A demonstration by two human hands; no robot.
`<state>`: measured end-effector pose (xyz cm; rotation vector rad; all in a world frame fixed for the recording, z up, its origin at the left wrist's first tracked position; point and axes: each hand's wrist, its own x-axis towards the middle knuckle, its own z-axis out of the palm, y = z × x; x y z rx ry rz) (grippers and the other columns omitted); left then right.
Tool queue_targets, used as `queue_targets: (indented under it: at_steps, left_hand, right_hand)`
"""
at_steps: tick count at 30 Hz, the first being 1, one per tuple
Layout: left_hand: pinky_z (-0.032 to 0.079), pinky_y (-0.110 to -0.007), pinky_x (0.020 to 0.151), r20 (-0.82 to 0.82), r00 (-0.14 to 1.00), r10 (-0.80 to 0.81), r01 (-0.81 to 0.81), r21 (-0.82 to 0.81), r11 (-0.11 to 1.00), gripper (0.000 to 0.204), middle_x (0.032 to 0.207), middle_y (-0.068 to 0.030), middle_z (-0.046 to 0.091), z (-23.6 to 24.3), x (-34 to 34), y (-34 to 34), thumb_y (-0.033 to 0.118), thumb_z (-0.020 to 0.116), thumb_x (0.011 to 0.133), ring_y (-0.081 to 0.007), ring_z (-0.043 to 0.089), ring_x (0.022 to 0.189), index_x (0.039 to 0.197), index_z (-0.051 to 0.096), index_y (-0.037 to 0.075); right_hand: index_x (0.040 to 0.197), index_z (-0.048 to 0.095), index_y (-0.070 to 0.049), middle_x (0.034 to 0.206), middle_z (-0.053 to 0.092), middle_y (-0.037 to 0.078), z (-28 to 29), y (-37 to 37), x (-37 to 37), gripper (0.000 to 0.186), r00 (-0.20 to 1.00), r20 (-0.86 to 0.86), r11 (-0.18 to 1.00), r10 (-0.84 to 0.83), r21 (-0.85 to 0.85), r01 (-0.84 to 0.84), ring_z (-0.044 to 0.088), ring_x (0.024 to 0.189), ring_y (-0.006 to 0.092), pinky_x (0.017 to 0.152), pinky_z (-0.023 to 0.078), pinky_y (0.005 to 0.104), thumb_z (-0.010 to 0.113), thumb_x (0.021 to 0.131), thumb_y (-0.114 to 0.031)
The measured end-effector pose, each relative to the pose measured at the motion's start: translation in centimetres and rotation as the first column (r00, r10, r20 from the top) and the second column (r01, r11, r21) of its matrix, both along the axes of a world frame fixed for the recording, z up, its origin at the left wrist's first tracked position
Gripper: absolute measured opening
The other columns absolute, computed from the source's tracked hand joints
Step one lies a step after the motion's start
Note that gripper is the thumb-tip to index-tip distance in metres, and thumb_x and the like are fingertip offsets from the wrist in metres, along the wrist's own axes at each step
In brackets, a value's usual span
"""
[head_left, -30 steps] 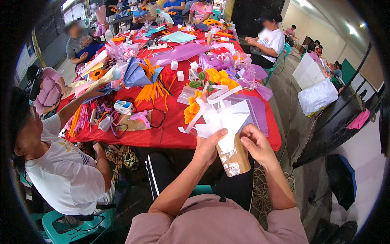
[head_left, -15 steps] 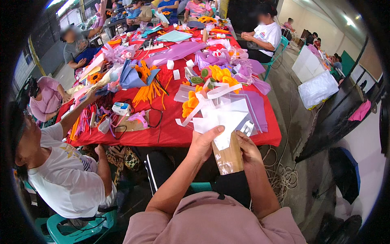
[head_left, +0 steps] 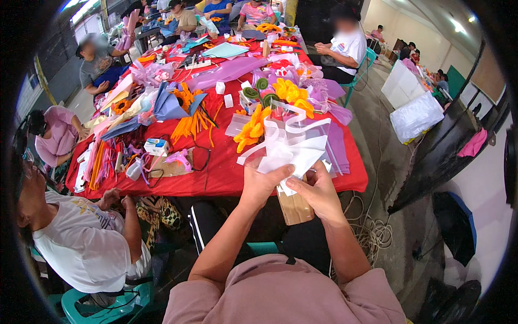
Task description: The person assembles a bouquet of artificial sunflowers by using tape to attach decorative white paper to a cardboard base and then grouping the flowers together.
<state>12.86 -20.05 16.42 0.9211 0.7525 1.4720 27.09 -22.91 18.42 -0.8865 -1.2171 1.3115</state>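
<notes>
Just past the table's near edge, my left hand [head_left: 261, 183] pinches folded white wrapping paper [head_left: 299, 154] with its thumb on top. My right hand [head_left: 319, 193] grips the same paper from the other side, thumb across its front and fingers hidden behind. Below the paper hangs a brown cardboard piece [head_left: 295, 209] with shiny clear tape, close to my right fingers. A looped white ribbon [head_left: 291, 116] rises from the paper's top. Beyond it, orange fuzzy flowers [head_left: 253, 129] and green coiled stems [head_left: 262, 83] lie on the table.
A red-covered table [head_left: 226, 178] bears purple sheets [head_left: 340, 146], a blue-wrapped bouquet [head_left: 175, 103], orange fuzzy sticks [head_left: 189, 125], a purple glue gun [head_left: 178, 157] and a small white-blue box [head_left: 156, 147]. A co-worker in a white shirt [head_left: 86, 243] sits at my left; others sit around.
My right hand has come from the cardboard's side up onto the paper, its thumb now in front. The cardboard has shifted slightly left. The co-worker at left has drawn an arm back from the table.
</notes>
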Motion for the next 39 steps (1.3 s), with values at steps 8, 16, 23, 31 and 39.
queue_targets:
  at_steps: [8, 16, 23, 31, 39]
  left_hand:
    - [0.051, -0.028, 0.074, -0.109, 0.989, -0.105, 0.105, -0.006, 0.994, 0.04, 0.093, -0.0111, 0.067, -0.2, -0.8, 0.5, 0.006, 0.078, 0.068, -0.0153, 0.064, 0.081, 0.103, 0.062, -0.007]
    - [0.051, -0.03, 0.078, -0.133, 0.973, -0.187, 0.186, -0.022, 0.982, 0.045, 0.097, -0.0106, 0.066, -0.1, -0.8, 1.2, 0.006, 0.079, 0.067, -0.0167, 0.064, 0.085, 0.106, 0.06, -0.005]
    - [0.05, -0.032, 0.081, -0.104, 0.964, -0.243, 0.236, -0.074, 0.969, 0.048, 0.1, -0.0099, 0.065, -1.0, -0.9, 1.6, 0.008, 0.078, 0.069, -0.0175, 0.063, 0.09, 0.11, 0.058, -0.004]
    - [0.046, -0.033, 0.091, -0.01, 0.95, -0.312, 0.31, -0.09, 0.947, 0.075, 0.117, -0.0134, 0.058, -1.8, -1.3, 1.4, 0.015, 0.083, 0.067, -0.0204, 0.059, 0.104, 0.127, 0.044, -0.006]
    - [0.046, -0.03, 0.083, 0.157, 0.936, -0.315, 0.33, -0.078, 0.941, 0.029, 0.104, -0.0019, 0.061, -2.9, -3.7, -0.5, 0.021, 0.061, 0.091, -0.0126, 0.057, 0.093, 0.115, 0.057, 0.006]
  right_hand:
    - [0.114, 0.057, 0.001, 0.105, 0.062, 0.006, -0.6, 1.0, 0.5, 0.043, 0.989, -0.019, 0.982, 0.145, -0.117, -0.147, 0.06, 0.092, 0.0117, 0.081, 0.049, 0.0275, 0.075, 0.076, -0.007]
    - [0.112, 0.058, 0.001, 0.103, 0.063, 0.006, -1.3, 1.0, 0.0, 0.04, 0.986, -0.139, 0.985, 0.091, -0.133, -0.11, 0.06, 0.092, 0.0139, 0.083, 0.048, 0.0294, 0.073, 0.075, -0.004]
    - [0.114, 0.058, 0.0, 0.104, 0.064, 0.007, -2.2, 1.0, -0.1, 0.045, 0.985, -0.16, 0.97, 0.066, -0.22, -0.101, 0.062, 0.093, 0.0149, 0.083, 0.049, 0.0305, 0.074, 0.072, -0.003]
    - [0.114, 0.057, 0.002, 0.103, 0.064, 0.008, -2.8, 1.5, -0.1, 0.045, 0.987, -0.161, 0.979, 0.021, -0.195, -0.053, 0.062, 0.09, 0.0155, 0.081, 0.049, 0.0294, 0.074, 0.074, -0.008]
    - [0.113, 0.058, 0.002, 0.1, 0.065, 0.008, -1.1, 2.2, -0.6, 0.044, 0.972, -0.235, 0.973, -0.016, -0.228, -0.039, 0.063, 0.086, 0.0149, 0.078, 0.05, 0.0289, 0.074, 0.074, -0.011]
